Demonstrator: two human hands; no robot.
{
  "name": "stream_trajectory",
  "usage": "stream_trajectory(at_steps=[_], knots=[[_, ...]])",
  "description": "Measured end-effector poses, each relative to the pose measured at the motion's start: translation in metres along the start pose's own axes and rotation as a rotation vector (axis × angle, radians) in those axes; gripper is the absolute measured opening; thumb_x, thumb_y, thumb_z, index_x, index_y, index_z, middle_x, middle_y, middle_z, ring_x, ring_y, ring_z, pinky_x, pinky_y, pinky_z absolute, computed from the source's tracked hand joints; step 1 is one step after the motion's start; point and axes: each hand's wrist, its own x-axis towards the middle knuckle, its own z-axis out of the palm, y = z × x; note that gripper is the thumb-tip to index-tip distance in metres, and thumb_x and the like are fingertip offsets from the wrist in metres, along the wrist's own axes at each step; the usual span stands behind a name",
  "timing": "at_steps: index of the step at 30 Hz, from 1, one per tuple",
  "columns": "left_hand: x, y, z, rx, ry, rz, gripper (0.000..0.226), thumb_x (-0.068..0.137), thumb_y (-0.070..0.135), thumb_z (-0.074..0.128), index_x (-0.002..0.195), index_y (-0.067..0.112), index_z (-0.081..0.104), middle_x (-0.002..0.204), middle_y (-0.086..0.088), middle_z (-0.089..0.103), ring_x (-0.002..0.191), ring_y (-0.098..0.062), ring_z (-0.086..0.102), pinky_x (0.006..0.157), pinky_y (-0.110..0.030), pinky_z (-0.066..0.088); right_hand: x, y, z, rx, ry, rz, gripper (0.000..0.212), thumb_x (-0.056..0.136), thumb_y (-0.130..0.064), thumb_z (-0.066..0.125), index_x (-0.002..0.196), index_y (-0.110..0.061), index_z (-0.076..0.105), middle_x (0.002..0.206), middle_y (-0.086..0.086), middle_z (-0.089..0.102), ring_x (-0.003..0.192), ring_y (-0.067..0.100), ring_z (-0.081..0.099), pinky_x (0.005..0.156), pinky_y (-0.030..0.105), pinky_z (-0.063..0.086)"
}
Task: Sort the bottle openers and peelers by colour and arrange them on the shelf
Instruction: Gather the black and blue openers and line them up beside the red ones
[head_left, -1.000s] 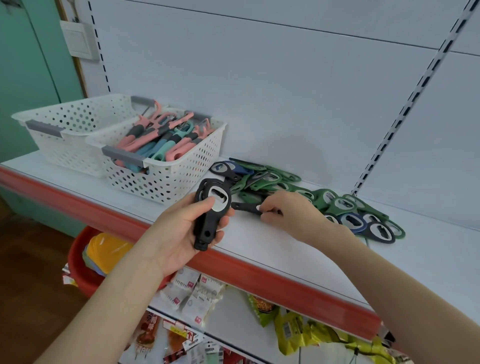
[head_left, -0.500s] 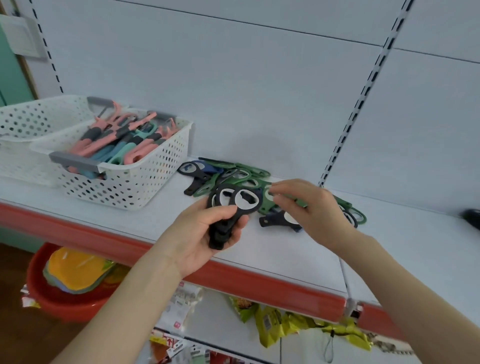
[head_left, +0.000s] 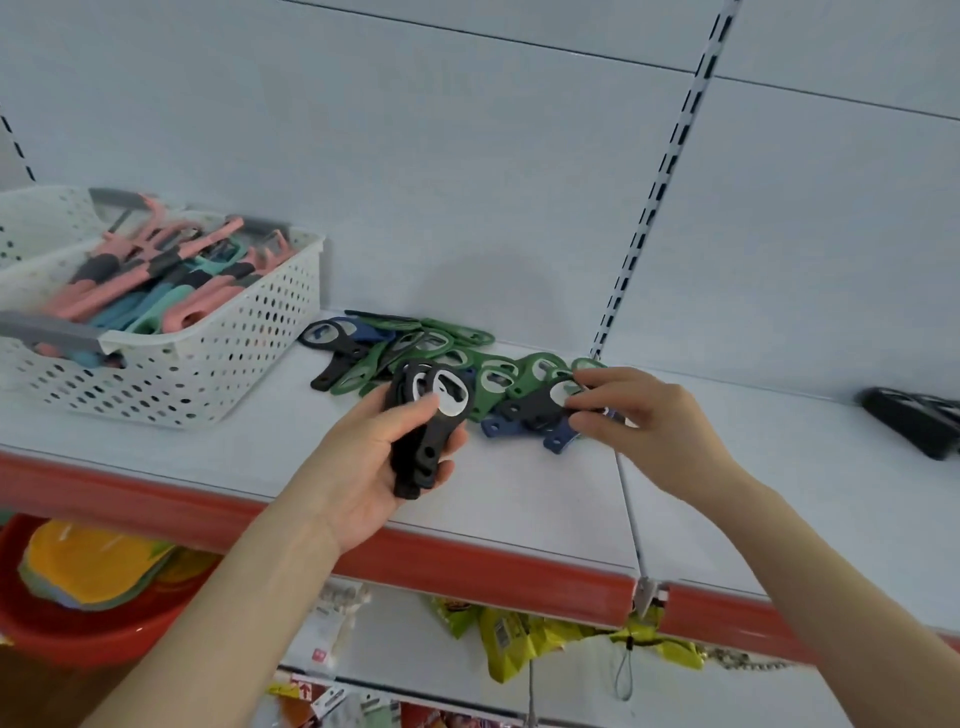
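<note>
vs half a second back: right hand (head_left: 639, 421) has come down onto the pile, thumb and fingertips now pinching the metal head of a single black opener (head_left: 535, 408); before, it hovered just above the pile. left hand (head_left: 363, 467) unchanged, still gripping the stack of black openers (head_left: 426, 431), thumb pressed on the top one's metal head, fingers curled under the handles. view has swung right, so a dark object (head_left: 914, 415) far right of the white basket (head_left: 234, 353) shows more.

the pinched black opener is right of the basket, just right of the left hand's stack, lying across blue openers (head_left: 498, 427); cannot tell if it is lifted off them. green openers (head_left: 457, 358) are heaped behind both hands, between the basket and the right hand, on the shelf (head_left: 519, 499). pink, teal and blue peelers (head_left: 156, 280) fill the basket, well left of both hands.
</note>
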Motion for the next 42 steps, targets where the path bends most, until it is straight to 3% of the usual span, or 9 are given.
stream_trajectory(at_steps=[3, 7, 14, 18, 23, 29, 34, 38, 42], knots=[[-0.001, -0.002, 0.007, 0.033, -0.053, -0.035, 0.037, 0.073, 0.036, 0.062, 0.104, 0.016, 0.058, 0.093, -0.007, 0.067, 0.072, -0.016, 0.066, 0.055, -0.027, 0.052, -0.005, -0.017, 0.004, 0.044, -0.06, -0.122, 0.021, 0.078, -0.005, 0.07, 0.088, -0.024, 0.073, 0.108, -0.018, 0.058, 0.098, -0.019, 0.051, 0.08, 0.001, 0.039], [-0.001, -0.011, 0.017, 0.083, -0.11, -0.062, 0.047, 0.07, 0.016, 0.065, 0.116, 0.007, 0.057, 0.084, -0.008, 0.067, 0.069, -0.016, 0.064, 0.052, -0.025, 0.051, -0.011, -0.02, 0.031, 0.002, -0.185, -0.251, 0.018, 0.083, -0.008, 0.066, 0.098, -0.013, 0.073, 0.117, -0.015, 0.053, 0.106, -0.026, 0.041, 0.092, 0.001, 0.032], [0.0, -0.008, 0.013, 0.003, -0.037, -0.052, 0.024, 0.085, -0.002, 0.05, 0.107, 0.004, 0.06, 0.09, -0.015, 0.071, 0.069, -0.02, 0.07, 0.049, -0.024, 0.053, -0.004, 0.006, 0.015, -0.183, -0.011, -0.046, 0.02, 0.089, -0.008, 0.058, 0.105, -0.008, 0.069, 0.113, 0.002, 0.062, 0.096, 0.002, 0.051, 0.078, -0.004, 0.031], [0.002, -0.008, 0.017, -0.022, -0.071, -0.06, 0.029, 0.078, 0.001, 0.055, 0.107, 0.005, 0.06, 0.1, -0.02, 0.069, 0.075, -0.022, 0.07, 0.055, -0.026, 0.055, 0.003, 0.041, 0.001, -0.537, -0.087, 0.234, 0.034, 0.092, -0.025, 0.052, 0.122, -0.01, 0.054, 0.123, 0.01, 0.055, 0.117, 0.027, 0.045, 0.092, 0.027, 0.032], [0.005, -0.011, 0.028, -0.012, -0.155, -0.102, 0.044, 0.067, 0.007, 0.059, 0.111, 0.006, 0.059, 0.104, -0.019, 0.069, 0.08, -0.023, 0.069, 0.056, -0.028, 0.055, -0.001, 0.05, -0.013, -0.628, -0.13, 0.284, 0.028, 0.091, -0.02, 0.053, 0.118, -0.016, 0.058, 0.108, 0.009, 0.058, 0.107, 0.032, 0.049, 0.08, 0.029, 0.033], [0.012, -0.019, 0.037, 0.005, -0.193, -0.139, 0.035, 0.086, -0.002, 0.048, 0.12, -0.002, 0.054, 0.105, -0.02, 0.067, 0.078, -0.022, 0.069, 0.056, -0.028, 0.055, -0.017, 0.047, -0.031, -0.646, 0.035, 0.274, 0.027, 0.098, -0.015, 0.041, 0.113, -0.009, 0.063, 0.102, 0.014, 0.066, 0.093, 0.036, 0.056, 0.079, 0.038, 0.044], [0.017, -0.029, 0.053, -0.015, -0.203, -0.198, 0.047, 0.075, 0.019, 0.06, 0.118, 0.003, 0.056, 0.114, -0.019, 0.065, 0.082, -0.024, 0.068, 0.056, -0.029, 0.054, -0.038, 0.042, -0.038, -0.473, 0.387, -0.216, 0.02, 0.09, -0.007, 0.053, 0.101, -0.001, 0.069, 0.092, 0.015, 0.071, 0.087, 0.023, 0.061, 0.08, 0.018, 0.045], [0.014, -0.039, 0.078, -0.001, -0.288, -0.259, 0.057, 0.071, 0.045, 0.059, 0.115, 0.01, 0.061, 0.107, -0.012, 0.068, 0.083, -0.022, 0.067, 0.06, -0.03, 0.053, -0.046, 0.034, -0.03, -0.374, 0.242, -0.572, 0.028, 0.094, -0.011, 0.045, 0.106, 0.002, 0.067, 0.111, 0.014, 0.066, 0.11, 0.022, 0.055, 0.1, 0.028, 0.043], [0.01, -0.052, 0.104, 0.027, -0.298, -0.167, 0.039, 0.068, 0.019, 0.064, 0.106, 0.01, 0.061, 0.085, -0.008, 0.069, 0.071, -0.018, 0.067, 0.055, -0.026, 0.053, -0.05, 0.042, -0.033, -0.216, 0.129, -0.543, 0.032, 0.098, -0.019, 0.041, 0.107, -0.004, 0.067, 0.117, 0.009, 0.061, 0.115, 0.017, 0.053, 0.099, 0.028, 0.043]])
